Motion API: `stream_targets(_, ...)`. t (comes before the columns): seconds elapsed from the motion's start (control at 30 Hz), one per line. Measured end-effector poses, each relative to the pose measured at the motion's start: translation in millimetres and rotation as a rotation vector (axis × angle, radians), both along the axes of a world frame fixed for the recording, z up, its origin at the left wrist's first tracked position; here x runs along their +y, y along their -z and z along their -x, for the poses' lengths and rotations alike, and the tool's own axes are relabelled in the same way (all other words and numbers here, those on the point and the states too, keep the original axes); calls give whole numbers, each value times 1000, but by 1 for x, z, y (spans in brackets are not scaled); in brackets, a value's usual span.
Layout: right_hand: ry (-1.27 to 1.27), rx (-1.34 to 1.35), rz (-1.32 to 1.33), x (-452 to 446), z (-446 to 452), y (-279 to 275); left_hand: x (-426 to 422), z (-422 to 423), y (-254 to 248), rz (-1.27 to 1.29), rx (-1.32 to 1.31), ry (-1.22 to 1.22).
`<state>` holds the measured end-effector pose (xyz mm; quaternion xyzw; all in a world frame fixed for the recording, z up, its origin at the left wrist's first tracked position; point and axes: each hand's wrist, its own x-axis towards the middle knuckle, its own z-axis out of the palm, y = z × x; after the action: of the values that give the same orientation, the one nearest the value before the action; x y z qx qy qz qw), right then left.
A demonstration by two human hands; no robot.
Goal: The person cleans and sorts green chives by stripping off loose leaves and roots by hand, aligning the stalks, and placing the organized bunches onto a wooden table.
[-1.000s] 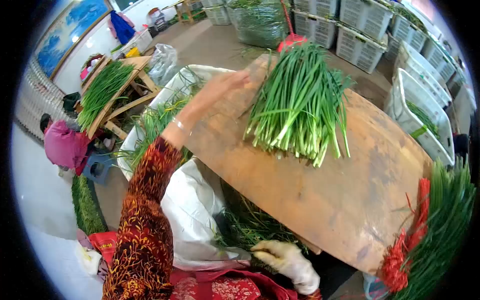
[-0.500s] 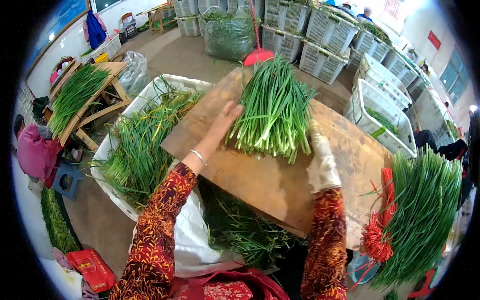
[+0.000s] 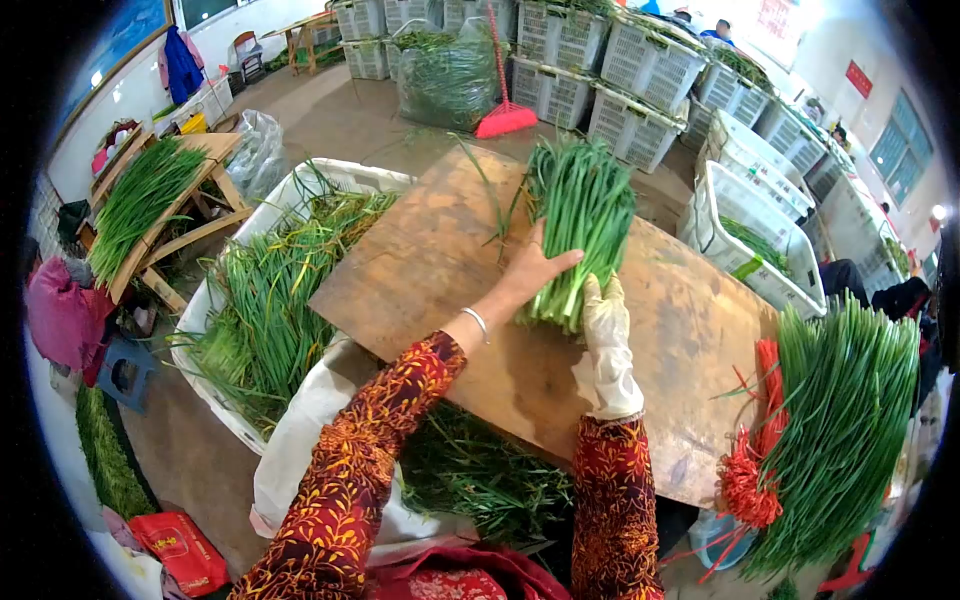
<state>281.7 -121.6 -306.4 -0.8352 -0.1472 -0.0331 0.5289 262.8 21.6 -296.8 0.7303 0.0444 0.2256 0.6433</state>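
A bunch of long green leafy stalks [image 3: 585, 215] lies on the wooden board [image 3: 420, 270], pale ends toward me. My bare left hand [image 3: 540, 265], with a bracelet at the wrist, presses round its left side. On the lower right of the bunch is my right hand [image 3: 605, 335] in a pale glove, its fingers against the stalk ends. Both hands squeeze the bunch between them. Red ties [image 3: 750, 480] hang at the board's right corner, beside a large heap of green stalks [image 3: 845, 430].
A white crate of loose greens [image 3: 270, 300] stands left of the board. Stacked crates [image 3: 640, 125], a red dustpan or broom head [image 3: 506, 119] and a filled plastic bag [image 3: 447, 85] are behind. At far left, a person in pink [image 3: 65, 315] is near a wooden stand [image 3: 165, 215].
Both hands have come together round the bunch, which is now narrower and more compact. The gloved right hand rose from below the board to the bunch. The view has shifted right.
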Motion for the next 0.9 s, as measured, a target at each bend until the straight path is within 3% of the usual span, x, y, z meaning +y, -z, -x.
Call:
stream_targets(0.17, 79, -61, 126, -9, -8, -6, -14, -32, 28, -59, -12, -53)
stream_targets(0.2, 78, -54, 129, -10, -10, -6, -17, -17, 8, -76, 98, -55)
stream_targets(0.3, 92, 2, 229, -17, -13, -9, -15, -11, 4, -74, 32, -61)
stream_targets(0.43, -49, 76, 62, -47, -8, -10, -12, 15, 5, -178, 50, -164)
stream_targets(0.5, -40, 16, -2, -74, -20, 23, -12, 39, 7, -223, 110, -262)
stream_targets(0.57, 4, 43, -13, -88, 26, -14, 1, 65, 2, -170, 69, -155)
stream_targets(0.67, -32, -291, -243, -105, 72, -9, 32, 78, -7, -305, 145, -241)
stream_targets(0.73, -171, -16, -341, -109, 118, -40, 63, 67, -11, -359, 150, -277)
stream_targets(0.83, -203, 348, -495, -109, 171, -27, 96, 43, -9, -471, 187, -98)
stream_targets(0.9, -466, 470, -506, -101, 195, -39, 86, 45, -35, -665, 263, -128)
